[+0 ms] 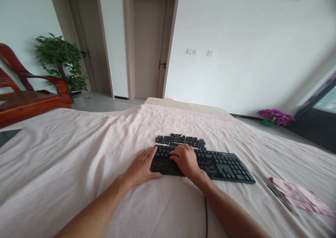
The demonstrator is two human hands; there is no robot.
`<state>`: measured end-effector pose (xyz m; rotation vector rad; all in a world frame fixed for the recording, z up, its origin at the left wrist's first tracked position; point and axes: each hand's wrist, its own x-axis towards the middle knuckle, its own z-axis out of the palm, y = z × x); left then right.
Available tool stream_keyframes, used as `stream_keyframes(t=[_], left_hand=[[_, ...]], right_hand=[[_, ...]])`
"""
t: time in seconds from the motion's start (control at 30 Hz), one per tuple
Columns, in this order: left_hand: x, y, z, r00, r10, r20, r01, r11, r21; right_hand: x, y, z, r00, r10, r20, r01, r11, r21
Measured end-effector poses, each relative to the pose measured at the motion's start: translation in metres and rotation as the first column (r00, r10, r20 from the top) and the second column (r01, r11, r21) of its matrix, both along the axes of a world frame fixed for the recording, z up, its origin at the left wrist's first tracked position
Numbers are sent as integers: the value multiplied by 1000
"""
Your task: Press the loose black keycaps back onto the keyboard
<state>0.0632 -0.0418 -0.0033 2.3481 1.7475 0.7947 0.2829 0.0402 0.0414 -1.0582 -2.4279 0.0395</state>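
Pale pink cloth (78,154) covers the wide surface where a flat black plastic keyboard (225,166) lies, with a row of loose black keycaps (180,140) just behind it. At its left end the left hand (141,168) rests flat and open, gripping nothing, thumb along the near edge. Beside it, the right hand (185,159) lies on the keys with fingers curled, holding nothing visible.

- Keyboard (210,162): black, centre frame.
- Loose keycaps (180,140): black.
- Bed sheet (78,154): pale pink, faint floral print.
- Cloth (301,196), lower right: pink.
- Chair (28,98), left: reddish-brown.
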Motion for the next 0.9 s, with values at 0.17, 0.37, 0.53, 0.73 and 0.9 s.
stream_keyframes(t=[0.17, 0.37, 0.53, 0.73, 0.9], left_hand=[[-1, 1, -3, 1000, 5, -8, -5, 1000, 7], [0, 0, 0, 1000, 2, -11, -2, 1000, 5], [3, -2, 4, 1000, -1, 5, 1, 1000, 7], [3, -1, 4, 1000, -2, -1, 2, 1000, 8], [2, 0, 0, 1000, 3, -3, -3, 1000, 22]], right_hand=[[-1, -2, 2, 1000, -2, 23, 2, 1000, 16], [-4, -9, 8, 995, 11, 102, -16, 999, 48], [-5, -17, 10, 983, 10, 185, -29, 995, 98], [-5, -25, 14, 957, -6, 289, -25, 994, 104], [-6, -32, 17, 940, 6, 341, -41, 994, 97]])
